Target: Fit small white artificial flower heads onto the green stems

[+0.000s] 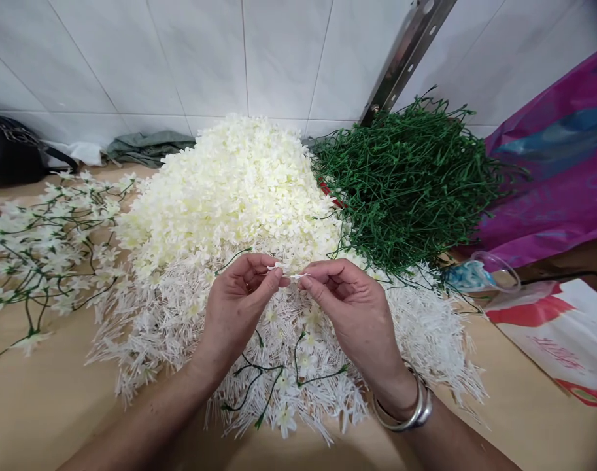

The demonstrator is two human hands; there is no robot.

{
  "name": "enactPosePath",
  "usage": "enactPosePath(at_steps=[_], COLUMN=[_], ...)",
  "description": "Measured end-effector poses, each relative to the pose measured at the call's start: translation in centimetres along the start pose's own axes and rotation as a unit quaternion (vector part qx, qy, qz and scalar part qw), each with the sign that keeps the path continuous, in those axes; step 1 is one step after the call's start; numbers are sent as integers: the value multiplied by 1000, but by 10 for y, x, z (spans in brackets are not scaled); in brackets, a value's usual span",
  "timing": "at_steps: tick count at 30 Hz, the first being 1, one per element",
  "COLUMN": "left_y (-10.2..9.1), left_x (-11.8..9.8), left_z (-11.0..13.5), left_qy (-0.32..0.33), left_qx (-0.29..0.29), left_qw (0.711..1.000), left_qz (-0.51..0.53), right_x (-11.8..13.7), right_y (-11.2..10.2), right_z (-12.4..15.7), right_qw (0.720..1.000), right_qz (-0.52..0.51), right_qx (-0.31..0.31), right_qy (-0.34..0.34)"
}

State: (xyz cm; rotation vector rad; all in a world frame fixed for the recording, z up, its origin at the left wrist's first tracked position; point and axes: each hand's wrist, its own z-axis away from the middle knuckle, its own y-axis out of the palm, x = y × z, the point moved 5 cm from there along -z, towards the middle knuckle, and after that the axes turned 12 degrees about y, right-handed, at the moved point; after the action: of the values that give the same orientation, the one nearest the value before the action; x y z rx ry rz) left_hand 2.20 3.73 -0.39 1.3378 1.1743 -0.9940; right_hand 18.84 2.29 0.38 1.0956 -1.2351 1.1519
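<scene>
My left hand (239,297) pinches a small white flower part at its fingertips, with a thin green stem (232,260) running off behind the fingers. My right hand (350,304), with metal bangles on the wrist, pinches a tiny white stamen piece (298,277) close to the left fingertips. Both hands hover over a spread of white stamen pieces (426,327). Behind them rises a big heap of cream plastic flowers (229,190). A pile of bare green stems (406,183) lies to the right of it.
Finished stems with white flowers (48,242) lie at the left on the tan table (43,399). A magenta plastic bag (563,176), a roll of tape (479,271) and a red-and-white bag (563,333) sit at the right. A tiled wall and a metal rail (406,52) stand behind.
</scene>
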Motion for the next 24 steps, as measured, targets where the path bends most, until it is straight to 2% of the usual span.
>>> enactPosePath(at_steps=[5, 11, 15, 18, 20, 22, 24], left_y=[4, 9, 12, 12, 11, 10, 9], left_x=[3, 3, 5, 7, 8, 6, 0], left_z=[4, 7, 9, 9, 9, 10, 12], left_qy=[-36, -40, -42, -33, -19, 12, 66], left_qx=[11, 23, 38, 43, 45, 50, 60], left_qw=[999, 998, 997, 997, 997, 998, 996], left_qz=[28, 48, 50, 54, 53, 29, -29], right_x=[12, 17, 25, 27, 26, 23, 19], right_y=[0, 5, 8, 12, 15, 14, 9], right_z=[9, 11, 16, 20, 22, 21, 17], right_qw=[988, 972, 934, 896, 883, 900, 939], right_qz=[98, 153, 243, 307, 323, 296, 232], right_qx=[-62, -58, -72, -61, -53, -54, -58], right_qy=[-105, -171, -254, -315, -337, -314, -246])
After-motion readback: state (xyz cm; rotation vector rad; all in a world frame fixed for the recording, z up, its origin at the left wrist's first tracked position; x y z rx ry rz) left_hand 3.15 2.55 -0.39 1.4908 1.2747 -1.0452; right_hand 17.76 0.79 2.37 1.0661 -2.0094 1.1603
